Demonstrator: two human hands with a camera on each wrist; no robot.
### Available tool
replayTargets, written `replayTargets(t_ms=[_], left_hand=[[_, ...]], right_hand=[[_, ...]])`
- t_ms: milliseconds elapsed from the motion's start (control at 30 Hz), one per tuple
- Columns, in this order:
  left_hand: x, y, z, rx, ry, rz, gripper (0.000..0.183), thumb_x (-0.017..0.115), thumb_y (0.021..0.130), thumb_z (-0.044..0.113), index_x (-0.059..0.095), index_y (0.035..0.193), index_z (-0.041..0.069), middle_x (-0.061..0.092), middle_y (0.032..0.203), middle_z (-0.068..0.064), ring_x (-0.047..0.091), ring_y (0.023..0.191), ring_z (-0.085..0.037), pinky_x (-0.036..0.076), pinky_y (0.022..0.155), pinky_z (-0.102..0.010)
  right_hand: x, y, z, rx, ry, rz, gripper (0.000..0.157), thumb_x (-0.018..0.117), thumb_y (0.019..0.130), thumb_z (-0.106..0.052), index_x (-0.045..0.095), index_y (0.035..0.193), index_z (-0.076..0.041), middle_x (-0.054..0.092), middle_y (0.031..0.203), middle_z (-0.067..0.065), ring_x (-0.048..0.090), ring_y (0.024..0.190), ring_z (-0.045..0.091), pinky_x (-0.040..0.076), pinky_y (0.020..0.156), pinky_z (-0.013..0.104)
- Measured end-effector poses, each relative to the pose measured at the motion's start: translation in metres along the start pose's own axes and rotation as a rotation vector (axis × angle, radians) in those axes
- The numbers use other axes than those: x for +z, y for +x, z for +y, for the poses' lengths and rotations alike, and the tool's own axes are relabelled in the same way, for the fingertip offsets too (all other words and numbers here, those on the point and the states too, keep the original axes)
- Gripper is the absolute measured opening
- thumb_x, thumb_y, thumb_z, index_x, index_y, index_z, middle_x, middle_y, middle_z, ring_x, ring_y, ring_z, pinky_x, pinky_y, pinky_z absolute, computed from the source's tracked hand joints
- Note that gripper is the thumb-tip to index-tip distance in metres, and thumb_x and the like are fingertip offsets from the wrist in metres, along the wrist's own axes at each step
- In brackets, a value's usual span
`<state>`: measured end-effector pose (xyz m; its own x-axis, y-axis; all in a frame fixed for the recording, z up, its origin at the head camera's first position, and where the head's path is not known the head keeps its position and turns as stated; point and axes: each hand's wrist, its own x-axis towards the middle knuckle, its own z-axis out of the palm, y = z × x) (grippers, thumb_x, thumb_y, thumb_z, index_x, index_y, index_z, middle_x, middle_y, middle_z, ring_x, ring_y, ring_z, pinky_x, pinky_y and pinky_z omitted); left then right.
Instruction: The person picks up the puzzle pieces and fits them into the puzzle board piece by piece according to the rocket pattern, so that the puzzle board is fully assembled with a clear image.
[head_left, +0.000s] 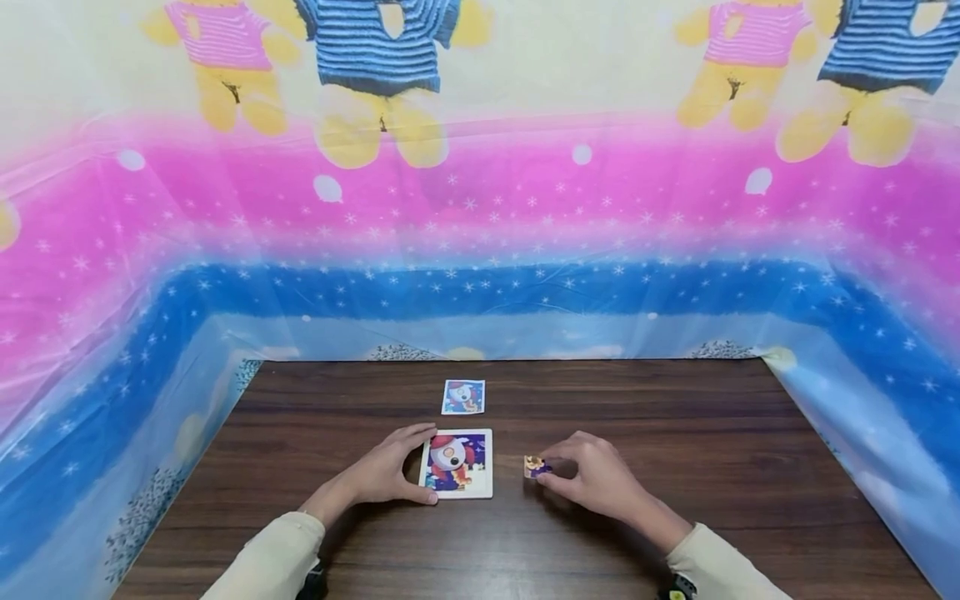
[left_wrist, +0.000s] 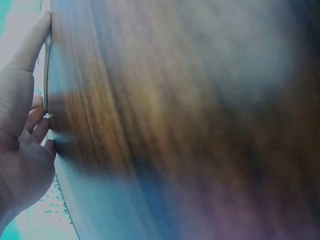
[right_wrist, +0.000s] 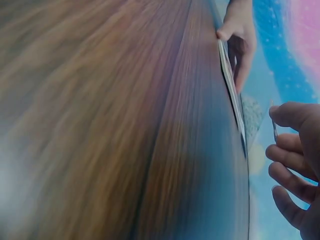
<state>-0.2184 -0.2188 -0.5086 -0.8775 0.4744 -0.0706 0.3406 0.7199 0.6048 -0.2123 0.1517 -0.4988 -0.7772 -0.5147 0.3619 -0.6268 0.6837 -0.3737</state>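
A small jigsaw puzzle board [head_left: 488,467] with a white rim lies flat on the table, its picture showing a round white character in red on purple. White shows at the lower right of that picture. My left hand [head_left: 386,467] grips the board's left side, thumb at the lower corner and fingers at the upper one. To the right of the board, my right hand [head_left: 596,475] pinches a small puzzle piece [head_left: 532,467] with yellow and purple print between thumb and fingers. The right wrist view shows this piece [right_wrist: 274,125] edge-on, above the table.
A picture card [head_left: 463,397] with a similar image lies just beyond the board. The dark wooden table [head_left: 675,417] runs back to a printed cloth [head_left: 517,200] that hangs behind and along both sides.
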Motion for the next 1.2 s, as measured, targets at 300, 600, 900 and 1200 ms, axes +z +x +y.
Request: replayTargets(t_ms=[300, 600, 900, 1200], left_hand=[[-0.001, -0.001, -0.001, 0.007, 0.007, 0.014, 0.109, 0.086, 0.075, 0.059, 0.038, 0.159, 0.009, 0.031, 0.165, -0.009, 0.028, 0.151, -0.034, 0.034, 0.114, -0.059], [0.000, -0.001, -0.001, 0.013, 0.007, 0.013, 0.108, 0.086, 0.075, 0.058, 0.038, 0.159, 0.009, 0.031, 0.165, -0.009, 0.028, 0.151, -0.034, 0.034, 0.114, -0.059], [0.001, 0.000, -0.001, 0.009, 0.004, 0.001, 0.108, 0.085, 0.076, 0.060, 0.037, 0.159, 0.010, 0.031, 0.165, -0.008, 0.027, 0.151, -0.034, 0.035, 0.114, -0.059], [0.001, 0.000, -0.002, 0.013, 0.005, 0.005, 0.108, 0.085, 0.076, 0.059, 0.038, 0.159, 0.010, 0.031, 0.165, -0.009, 0.028, 0.151, -0.034, 0.034, 0.113, -0.059]], right_hand=[[0.023, 0.028, -0.025, -0.045, 0.042, -0.061, 0.025, 0.080, 0.089, -0.040, 0.082, 0.107, -0.023, 0.074, 0.092, -0.014, 0.057, 0.080, 0.001, 0.046, 0.067, 0.025], [0.037, 0.043, -0.038, -0.101, 0.032, -0.099, 0.025, 0.081, 0.089, -0.039, 0.083, 0.105, -0.020, 0.076, 0.094, -0.012, 0.061, 0.083, 0.002, 0.052, 0.072, 0.027], [0.040, 0.047, -0.035, -0.204, 0.026, -0.153, 0.024, 0.079, 0.091, -0.037, 0.082, 0.107, -0.019, 0.077, 0.102, -0.009, 0.065, 0.093, 0.005, 0.054, 0.080, 0.028], [0.039, 0.050, -0.032, -0.274, -0.015, -0.282, 0.026, 0.076, 0.094, -0.035, 0.079, 0.115, -0.020, 0.074, 0.114, -0.007, 0.062, 0.102, 0.008, 0.054, 0.087, 0.028]])
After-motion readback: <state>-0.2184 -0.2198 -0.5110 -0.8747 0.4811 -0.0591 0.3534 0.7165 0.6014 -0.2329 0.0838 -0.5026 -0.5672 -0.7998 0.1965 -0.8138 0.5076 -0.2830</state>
